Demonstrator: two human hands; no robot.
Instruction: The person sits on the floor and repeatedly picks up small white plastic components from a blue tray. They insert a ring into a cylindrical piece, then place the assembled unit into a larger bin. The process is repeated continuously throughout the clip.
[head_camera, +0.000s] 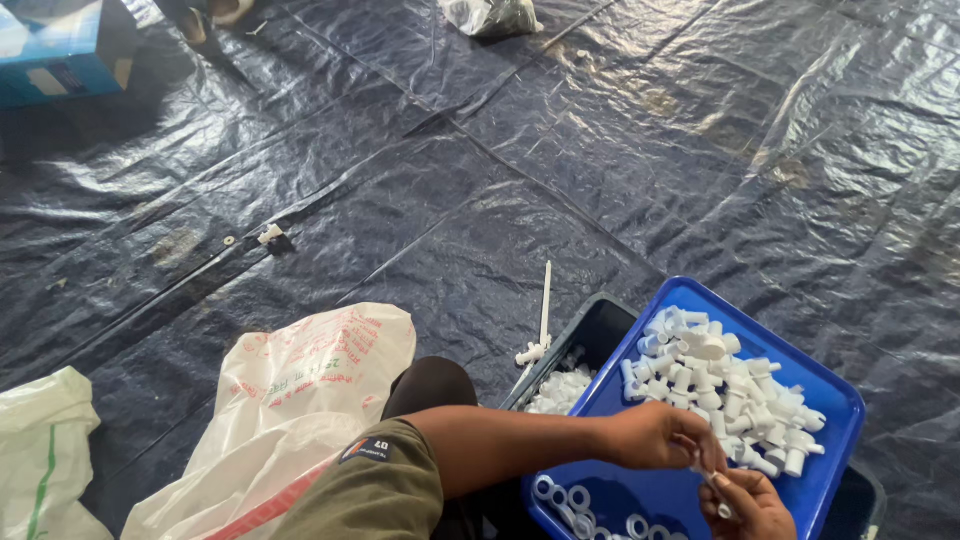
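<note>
Right over the blue tray (838, 400), left hand (655, 436) and right hand (745, 503) pinch a small white plastic fitting (712, 480): probably light, stiff, best held by its ends

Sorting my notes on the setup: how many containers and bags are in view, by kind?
Blue plastic tray: 1
Black bin under the tray: 1
White plastic sacks: 2
Clear bag at the top: 1
Blue box: 1
Total: 6

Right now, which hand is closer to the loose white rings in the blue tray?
Left. The left hand hovers just above-right of the white rings in the blue tray; the right hand sits farther right.
</note>
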